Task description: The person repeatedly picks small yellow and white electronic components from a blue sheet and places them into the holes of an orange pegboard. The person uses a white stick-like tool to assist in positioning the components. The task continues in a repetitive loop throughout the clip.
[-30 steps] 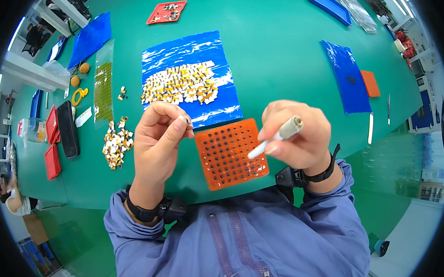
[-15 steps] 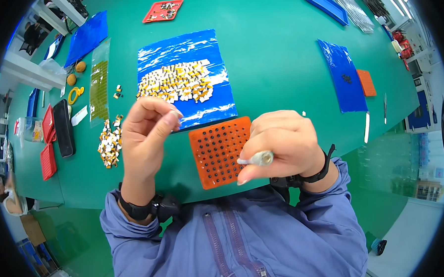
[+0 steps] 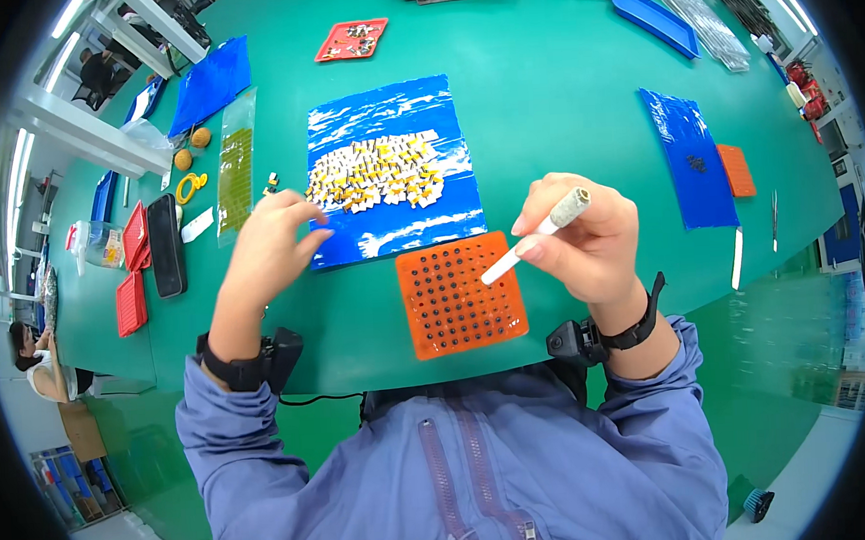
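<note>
My right hand pinches a white pen-like stick with a grey wrapped upper end. The stick slants down to the left, its tip over the orange tray; I cannot tell whether it touches. Rows of holes cover the tray, many with small black round pieces in them. My left hand hovers by the left edge of the blue sheet, thumb and forefinger apart, with nothing visible between them. On that sheet lies a spread of small white-and-yellow parts.
At the far side sits a red tray of small parts. To the right lie another blue sheet with dark bits, an orange block and tweezers. Leftward are a black case, red trays and yellow scissors.
My left hand has moved left from the tray and its fingers have parted. My right hand has risen and tilted the stick, uncovering the tray's right side. The whole view has shifted slightly.
</note>
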Demonstrator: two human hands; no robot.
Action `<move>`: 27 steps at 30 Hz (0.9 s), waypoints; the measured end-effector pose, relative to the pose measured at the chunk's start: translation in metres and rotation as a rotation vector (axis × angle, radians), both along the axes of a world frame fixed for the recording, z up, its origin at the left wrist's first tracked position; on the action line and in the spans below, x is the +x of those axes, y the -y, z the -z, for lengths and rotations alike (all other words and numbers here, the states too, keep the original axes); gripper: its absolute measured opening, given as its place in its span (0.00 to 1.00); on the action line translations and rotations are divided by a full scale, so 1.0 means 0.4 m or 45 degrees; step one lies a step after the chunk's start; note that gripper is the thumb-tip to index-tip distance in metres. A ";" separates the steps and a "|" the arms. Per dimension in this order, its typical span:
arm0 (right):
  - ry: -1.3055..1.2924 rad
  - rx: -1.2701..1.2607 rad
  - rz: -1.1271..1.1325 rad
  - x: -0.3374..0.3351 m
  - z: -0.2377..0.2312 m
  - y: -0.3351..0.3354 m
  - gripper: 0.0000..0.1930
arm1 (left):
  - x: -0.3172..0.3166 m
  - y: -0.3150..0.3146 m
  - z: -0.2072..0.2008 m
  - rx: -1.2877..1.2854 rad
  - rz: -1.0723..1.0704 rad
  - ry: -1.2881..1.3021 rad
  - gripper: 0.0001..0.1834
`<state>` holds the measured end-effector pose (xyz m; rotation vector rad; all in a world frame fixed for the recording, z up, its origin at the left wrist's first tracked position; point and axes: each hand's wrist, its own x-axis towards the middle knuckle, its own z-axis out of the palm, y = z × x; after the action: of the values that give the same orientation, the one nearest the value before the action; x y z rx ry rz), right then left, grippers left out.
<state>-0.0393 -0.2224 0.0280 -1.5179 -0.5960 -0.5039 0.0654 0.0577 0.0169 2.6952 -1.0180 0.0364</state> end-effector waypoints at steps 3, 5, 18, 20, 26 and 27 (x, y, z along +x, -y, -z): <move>-0.108 0.077 0.019 -0.002 0.003 0.006 0.06 | 0.020 0.055 0.040 -0.066 -0.001 -0.023 0.09; -0.130 0.080 0.002 0.001 0.007 0.008 0.06 | 0.031 0.068 0.062 -0.107 -0.014 0.007 0.09; -0.190 0.196 -0.112 -0.006 0.005 0.009 0.05 | -0.005 0.064 -0.014 -0.342 -0.205 -0.542 0.06; -0.267 0.276 -0.183 -0.009 0.002 0.003 0.06 | -0.042 0.071 -0.023 -0.850 -0.112 -0.859 0.06; -0.422 0.218 -0.240 -0.012 0.000 0.003 0.07 | -0.129 0.115 -0.025 -1.627 0.325 -1.391 0.07; -0.439 0.225 -0.253 -0.011 0.002 0.004 0.07 | -0.136 0.126 -0.018 -1.700 0.380 -1.453 0.08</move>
<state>-0.0436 -0.2240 0.0272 -1.3221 -0.4149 -0.1324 0.0110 0.0074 0.0243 1.0047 -0.5776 -0.5729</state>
